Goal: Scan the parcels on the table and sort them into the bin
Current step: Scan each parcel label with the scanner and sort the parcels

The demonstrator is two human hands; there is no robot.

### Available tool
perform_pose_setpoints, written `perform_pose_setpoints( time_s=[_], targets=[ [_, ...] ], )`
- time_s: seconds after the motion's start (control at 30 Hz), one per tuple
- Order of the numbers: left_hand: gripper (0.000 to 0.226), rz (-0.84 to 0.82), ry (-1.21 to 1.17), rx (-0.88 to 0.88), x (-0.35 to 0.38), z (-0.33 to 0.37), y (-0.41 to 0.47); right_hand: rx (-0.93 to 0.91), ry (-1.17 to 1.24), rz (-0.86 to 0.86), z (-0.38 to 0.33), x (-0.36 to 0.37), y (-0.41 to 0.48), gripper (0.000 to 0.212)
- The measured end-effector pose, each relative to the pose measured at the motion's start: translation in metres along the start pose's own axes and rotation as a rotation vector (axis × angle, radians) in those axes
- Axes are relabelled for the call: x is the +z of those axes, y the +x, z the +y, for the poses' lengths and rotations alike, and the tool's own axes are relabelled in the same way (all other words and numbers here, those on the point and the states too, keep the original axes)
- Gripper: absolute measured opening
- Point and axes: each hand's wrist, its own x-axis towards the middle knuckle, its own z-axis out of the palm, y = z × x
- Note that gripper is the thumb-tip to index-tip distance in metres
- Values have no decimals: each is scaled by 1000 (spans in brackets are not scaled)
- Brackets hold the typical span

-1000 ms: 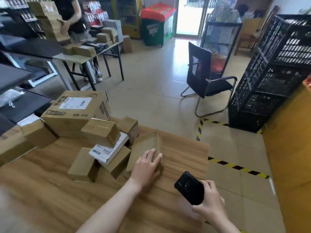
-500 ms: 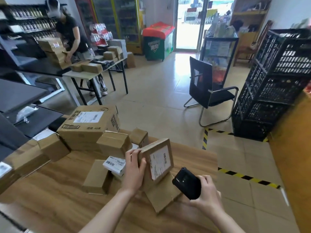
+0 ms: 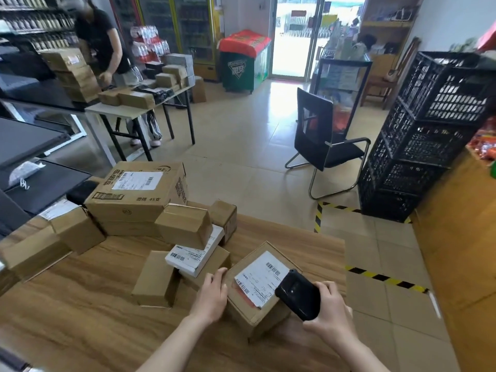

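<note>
A small cardboard parcel (image 3: 252, 304) lies on the wooden table (image 3: 80, 318) with its white barcode label (image 3: 259, 277) facing up. My left hand (image 3: 212, 296) holds the parcel's left side, thumb on its top edge. My right hand (image 3: 328, 310) grips a black handheld scanner (image 3: 298, 296) that hovers over the label's right end. A pile of several other cardboard parcels (image 3: 185, 226) sits to the left and behind, topped by a large labelled carton (image 3: 139, 191) and with a white box (image 3: 194, 253) in front.
Stacked black plastic crates (image 3: 429, 135) stand on the floor at the right, beyond yellow-black floor tape (image 3: 386, 277). A black chair (image 3: 322, 140) is in the middle of the floor. Another person (image 3: 104, 41) handles boxes at a far table (image 3: 139, 108). An orange counter (image 3: 469, 237) runs along the right.
The parcel, lifted upright half a second ago, now lies flat with its label up. My right hand has brought the scanner over the label. The view has tilted up.
</note>
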Motion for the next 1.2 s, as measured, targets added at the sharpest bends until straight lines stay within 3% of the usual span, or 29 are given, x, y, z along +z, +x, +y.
perform_pose_setpoints(
  time_s=[0.07, 0.13, 0.23, 0.33, 0.6, 0.87, 1.03, 1.2],
  targets=[
    [51, -8, 66, -9, 4, 2, -1, 9, -4, -5, 0, 2, -2, 91],
    [73, -36, 138, -12, 8, 9, -2, 14, -7, -7, 0, 3, -3, 92],
    [115, -187, 328, -17, 21, 23, -3, 22, -32, -15, 2, 3, -7, 93],
    [131, -318, 451, -34, 34, 29, -4, 31, -44, -17, 4, 0, -10, 93],
    [124, -376, 548, 28, 28, 32, 3, 44, -77, -26, 18, -15, -19, 92],
    [124, -306, 941, 387, -10, 45, 22, -57, -281, -30, 25, -44, -18, 92],
    [122, -270, 1050, 429, -19, 59, 26, -129, -510, -35, 27, -56, -16, 83],
    [116, -248, 1040, 430, -20, 61, 20, -123, -554, 4, 33, -58, -15, 82]
  ],
)
